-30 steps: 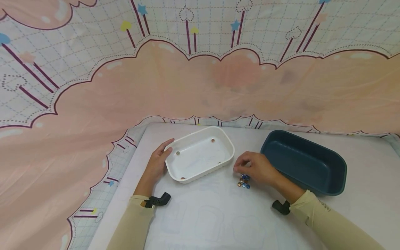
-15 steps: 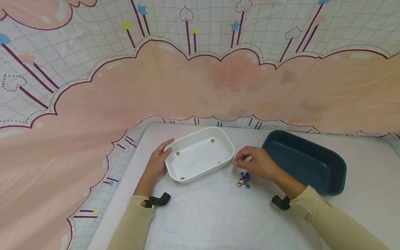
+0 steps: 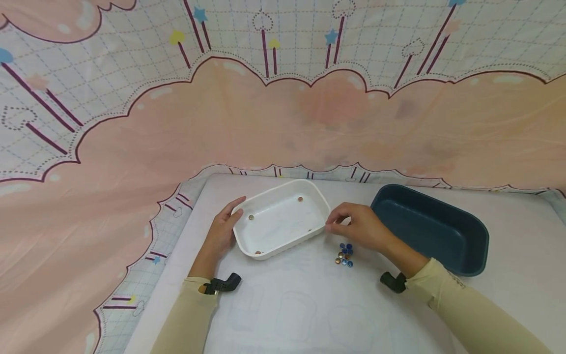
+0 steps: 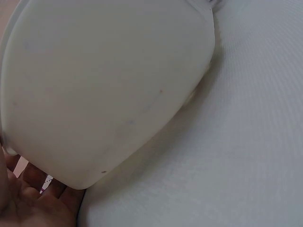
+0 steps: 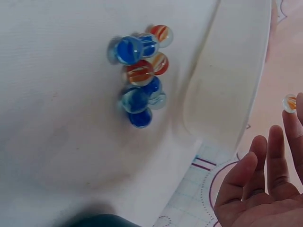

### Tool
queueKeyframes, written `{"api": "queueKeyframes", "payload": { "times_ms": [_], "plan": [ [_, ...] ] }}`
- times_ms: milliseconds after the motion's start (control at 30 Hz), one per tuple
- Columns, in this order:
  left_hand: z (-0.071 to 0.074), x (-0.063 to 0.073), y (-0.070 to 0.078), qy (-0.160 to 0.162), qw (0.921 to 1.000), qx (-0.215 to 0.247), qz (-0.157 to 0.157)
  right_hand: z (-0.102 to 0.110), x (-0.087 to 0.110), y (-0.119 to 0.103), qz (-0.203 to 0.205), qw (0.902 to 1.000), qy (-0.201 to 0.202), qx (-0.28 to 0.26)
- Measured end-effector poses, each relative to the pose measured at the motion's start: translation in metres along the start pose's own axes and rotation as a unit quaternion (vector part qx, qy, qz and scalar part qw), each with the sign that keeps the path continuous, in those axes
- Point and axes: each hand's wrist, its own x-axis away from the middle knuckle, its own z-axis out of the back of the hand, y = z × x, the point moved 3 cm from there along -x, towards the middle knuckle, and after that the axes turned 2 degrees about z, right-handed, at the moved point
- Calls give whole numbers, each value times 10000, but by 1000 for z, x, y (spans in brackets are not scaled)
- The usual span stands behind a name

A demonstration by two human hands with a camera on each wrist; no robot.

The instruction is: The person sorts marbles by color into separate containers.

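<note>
My left hand point(image 3: 222, 230) holds the left end of a white rectangular tray point(image 3: 283, 248), thumb over the rim. In the left wrist view the tray's outer wall point(image 4: 104, 85) fills much of the picture, with the fingers point(image 4: 52, 203) beneath its corner. Inside the tray lie several marbles, among them an orange one point(image 3: 300, 199) and a greenish one point(image 3: 251, 217). My right hand point(image 3: 362, 226) is at the tray's right rim, pinching an orange-and-clear marble point(image 5: 289, 103) between thumb and a fingertip. Close below it, a cluster of blue and orange marbles point(image 5: 139, 73) rests on the table.
A dark blue rectangular tray point(image 3: 442, 204) stands on the right, partly behind my right forearm. Both stand on a table with a white cover point(image 3: 283, 309). A patterned peach-and-white curtain point(image 3: 265, 128) hangs behind the table.
My right hand has moved up from the marble cluster and slightly left to the white tray's right rim, carrying a marble. My left hand has stayed on the tray.
</note>
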Motion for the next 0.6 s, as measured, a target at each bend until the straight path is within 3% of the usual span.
{"api": "queueKeyframes", "payload": {
  "times_ms": [600],
  "plan": [
    [1, -1, 0, -87, 9999, 141, -28, 0, -13, -16, 261, 9995, 155, 1]
  ]
}}
